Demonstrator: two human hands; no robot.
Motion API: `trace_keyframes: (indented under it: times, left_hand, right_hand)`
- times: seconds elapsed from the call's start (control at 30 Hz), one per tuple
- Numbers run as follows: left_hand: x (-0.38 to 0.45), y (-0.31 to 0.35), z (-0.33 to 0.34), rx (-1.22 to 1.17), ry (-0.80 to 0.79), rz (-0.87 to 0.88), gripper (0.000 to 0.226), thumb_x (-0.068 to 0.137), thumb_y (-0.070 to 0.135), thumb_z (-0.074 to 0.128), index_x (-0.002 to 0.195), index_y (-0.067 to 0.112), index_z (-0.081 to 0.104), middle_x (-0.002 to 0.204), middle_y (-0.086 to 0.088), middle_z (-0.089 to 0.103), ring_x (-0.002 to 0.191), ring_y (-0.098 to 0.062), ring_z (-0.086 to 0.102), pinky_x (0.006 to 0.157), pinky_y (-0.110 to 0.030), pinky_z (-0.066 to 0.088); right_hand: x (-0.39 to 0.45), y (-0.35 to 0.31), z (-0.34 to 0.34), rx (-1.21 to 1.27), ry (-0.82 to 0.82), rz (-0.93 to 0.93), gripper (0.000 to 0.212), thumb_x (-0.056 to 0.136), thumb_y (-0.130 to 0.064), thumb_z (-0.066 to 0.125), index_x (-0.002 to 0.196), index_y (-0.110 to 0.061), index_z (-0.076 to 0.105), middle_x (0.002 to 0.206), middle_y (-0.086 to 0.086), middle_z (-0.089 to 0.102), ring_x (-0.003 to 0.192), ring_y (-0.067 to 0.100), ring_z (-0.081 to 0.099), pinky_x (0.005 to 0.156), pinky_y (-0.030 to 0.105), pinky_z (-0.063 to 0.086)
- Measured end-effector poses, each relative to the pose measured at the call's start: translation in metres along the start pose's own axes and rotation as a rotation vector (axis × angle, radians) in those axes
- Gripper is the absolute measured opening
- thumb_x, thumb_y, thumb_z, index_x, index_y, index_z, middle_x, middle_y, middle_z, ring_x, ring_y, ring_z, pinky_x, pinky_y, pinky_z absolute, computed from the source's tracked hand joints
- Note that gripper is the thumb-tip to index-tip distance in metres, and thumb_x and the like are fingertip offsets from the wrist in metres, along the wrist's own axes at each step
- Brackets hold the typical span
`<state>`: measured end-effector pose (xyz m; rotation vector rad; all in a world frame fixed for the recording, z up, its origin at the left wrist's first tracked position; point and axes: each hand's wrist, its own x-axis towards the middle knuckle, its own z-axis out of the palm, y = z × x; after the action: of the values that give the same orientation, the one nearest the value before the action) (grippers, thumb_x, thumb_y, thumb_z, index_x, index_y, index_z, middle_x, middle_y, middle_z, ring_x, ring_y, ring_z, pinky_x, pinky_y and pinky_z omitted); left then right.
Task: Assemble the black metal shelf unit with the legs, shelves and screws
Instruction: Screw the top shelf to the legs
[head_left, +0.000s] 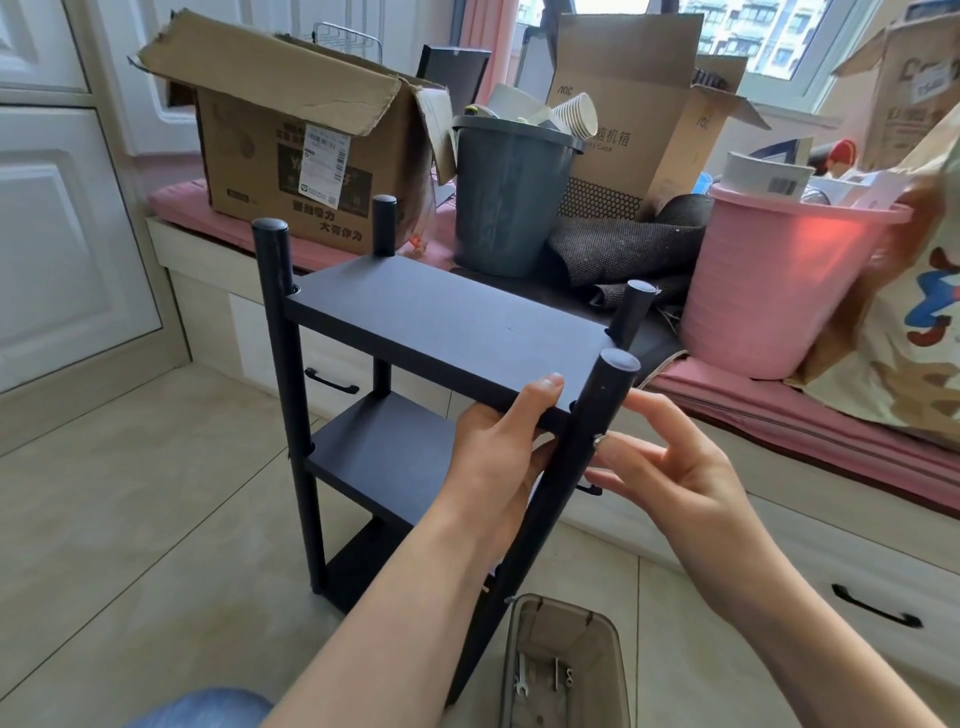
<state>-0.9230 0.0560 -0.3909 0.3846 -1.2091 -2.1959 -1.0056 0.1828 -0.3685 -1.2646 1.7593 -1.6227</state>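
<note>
The black metal shelf unit stands upright on the tiled floor with three shelves between its round legs. My left hand (498, 447) grips the near right corner of the top shelf (447, 317), thumb on top and fingers underneath. The near right leg (571, 467) leans outward at its foot. My right hand (670, 467) pinches a small silver screw (598, 439) against the side of that leg, just below the top shelf. The middle shelf (384, 457) and the bottom shelf (358, 566) sit lower down, partly hidden by my left arm.
A translucent brown box (524, 670) on the floor near me holds a small wrench (521, 685) and loose hardware. Behind the unit runs a pink-cushioned bench with drawers, a cardboard box (291, 135), a grey bin (509, 192) and a pink bucket (779, 280).
</note>
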Motion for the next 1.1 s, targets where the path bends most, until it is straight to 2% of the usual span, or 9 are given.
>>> trace_keyframes:
  times: [0.2, 0.33, 0.5, 0.6, 0.77, 1.1]
  left_hand:
    - [0.0008, -0.0018, 0.0018, 0.029, 0.013, 0.013, 0.028, 0.1, 0.029, 0.057, 0.076, 0.015, 0.063, 0.07, -0.003, 0.066, 0.076, -0.02, 0.071, 0.074, -0.034, 0.059]
    - [0.0025, -0.0047, 0.0019, 0.059, 0.028, 0.023, 0.034, 0.099, 0.032, 0.058, 0.068, 0.02, 0.065, 0.067, -0.004, 0.065, 0.073, -0.021, 0.07, 0.075, -0.037, 0.057]
    - [0.0048, -0.0075, 0.0019, 0.042, 0.041, 0.033, 0.031, 0.097, 0.034, 0.058, 0.091, 0.004, 0.062, 0.078, -0.014, 0.065, 0.077, -0.028, 0.07, 0.075, -0.038, 0.057]
    - [0.0057, -0.0076, 0.0033, 0.037, 0.048, 0.037, 0.032, 0.097, 0.034, 0.057, 0.091, 0.003, 0.061, 0.073, -0.012, 0.064, 0.071, -0.024, 0.068, 0.072, -0.036, 0.058]
    - [0.0068, -0.0076, 0.0073, -0.008, 0.076, 0.038, 0.027, 0.098, 0.029, 0.057, 0.09, 0.003, 0.062, 0.073, -0.013, 0.063, 0.063, -0.021, 0.067, 0.059, -0.029, 0.056]
    - [0.0078, -0.009, 0.0092, -0.015, 0.072, 0.047, 0.028, 0.094, 0.033, 0.061, 0.092, 0.005, 0.063, 0.081, -0.018, 0.063, 0.069, -0.025, 0.068, 0.069, -0.037, 0.059]
  right_hand:
    - [0.0001, 0.0007, 0.0, 0.021, 0.006, 0.007, 0.038, 0.087, -0.022, 0.056, 0.126, -0.024, 0.057, 0.106, 0.005, 0.076, 0.103, 0.023, 0.071, 0.099, 0.044, 0.05]
    - [-0.0004, 0.0017, 0.0012, 0.039, 0.01, 0.001, 0.038, 0.088, -0.021, 0.055, 0.126, -0.022, 0.056, 0.107, 0.005, 0.076, 0.102, 0.023, 0.071, 0.097, 0.043, 0.051]
    - [0.0001, 0.0032, 0.001, 0.035, 0.011, 0.004, 0.039, 0.09, -0.02, 0.055, 0.128, -0.022, 0.056, 0.109, 0.004, 0.075, 0.103, 0.022, 0.071, 0.098, 0.043, 0.051]
    - [-0.0002, 0.0033, 0.0007, 0.031, 0.014, 0.006, 0.039, 0.09, -0.021, 0.056, 0.129, -0.024, 0.056, 0.109, 0.003, 0.075, 0.104, 0.022, 0.07, 0.1, 0.044, 0.051]
    - [0.0001, 0.004, 0.0015, 0.048, 0.028, -0.002, 0.037, 0.091, -0.016, 0.056, 0.127, -0.023, 0.057, 0.108, 0.002, 0.076, 0.104, 0.019, 0.071, 0.095, 0.032, 0.054]
    - [0.0004, 0.0032, 0.0007, 0.013, 0.052, -0.012, 0.036, 0.089, -0.017, 0.058, 0.124, -0.024, 0.058, 0.104, 0.0, 0.076, 0.101, 0.017, 0.072, 0.09, 0.026, 0.055]
